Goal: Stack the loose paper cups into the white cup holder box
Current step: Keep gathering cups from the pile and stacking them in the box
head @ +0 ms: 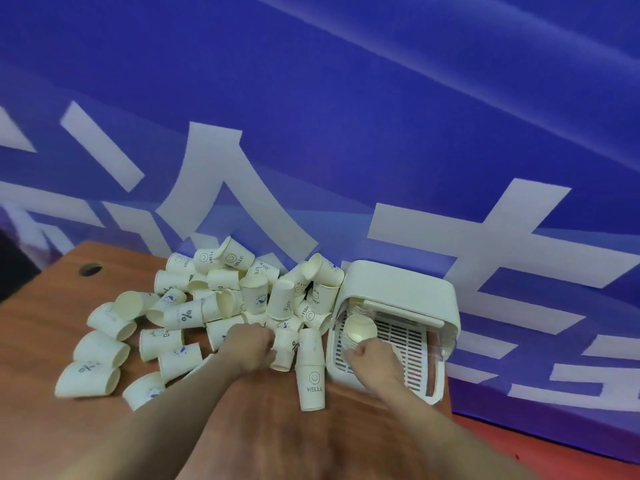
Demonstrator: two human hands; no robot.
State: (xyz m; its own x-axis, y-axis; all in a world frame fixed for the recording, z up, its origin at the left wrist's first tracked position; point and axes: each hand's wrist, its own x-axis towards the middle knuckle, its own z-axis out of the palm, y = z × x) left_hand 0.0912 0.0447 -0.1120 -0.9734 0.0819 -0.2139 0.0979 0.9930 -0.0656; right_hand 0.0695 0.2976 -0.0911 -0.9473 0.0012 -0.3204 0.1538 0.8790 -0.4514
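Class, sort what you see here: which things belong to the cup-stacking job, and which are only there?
Belongs to the job:
loose paper cups
white cup holder box
nested stack in the box
left hand
right hand

Only there:
wooden table
blue banner

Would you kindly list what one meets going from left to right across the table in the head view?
Round hole in the table → loose paper cups → left hand on a cup in the pile → upside-down HELLO stack → right hand holding the nested cups → white cup holder box.
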